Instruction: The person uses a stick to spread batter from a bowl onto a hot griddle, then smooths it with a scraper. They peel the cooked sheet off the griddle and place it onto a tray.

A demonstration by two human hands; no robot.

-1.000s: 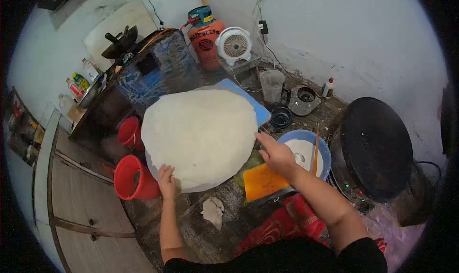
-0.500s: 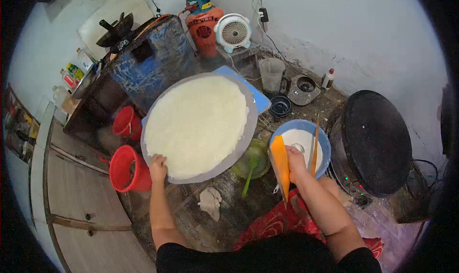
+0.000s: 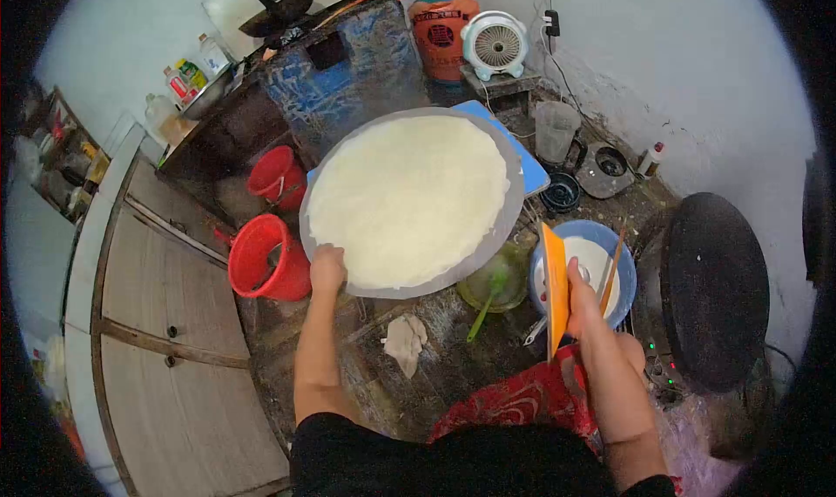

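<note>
A large round grey sheet (image 3: 515, 203) bears a pale thin flat layer (image 3: 409, 201). My left hand (image 3: 327, 266) is closed on the sheet's near-left edge. My right hand (image 3: 579, 301) grips an orange flat scraper (image 3: 555, 279), held upright on edge. Behind that hand is a blue bowl (image 3: 629, 292) of white liquid, with a ladle and a wooden stick (image 3: 614, 266) in it. A green bowl (image 3: 492, 297) with a green brush (image 3: 486, 310) lies between the sheet and the blue bowl.
A round black griddle (image 3: 718, 292) stands at the right. Two red buckets (image 3: 270, 258) are at the left. Beyond are a blue worn drum (image 3: 348, 70), a gas cylinder (image 3: 441, 40), a fan (image 3: 495, 46) and a blender jug (image 3: 555, 131). A cloth (image 3: 406, 342) lies nearby.
The view has swung left, so the scene sits further right. The scraper in my right hand has turned more upright. My left hand still holds the sheet's edge.
</note>
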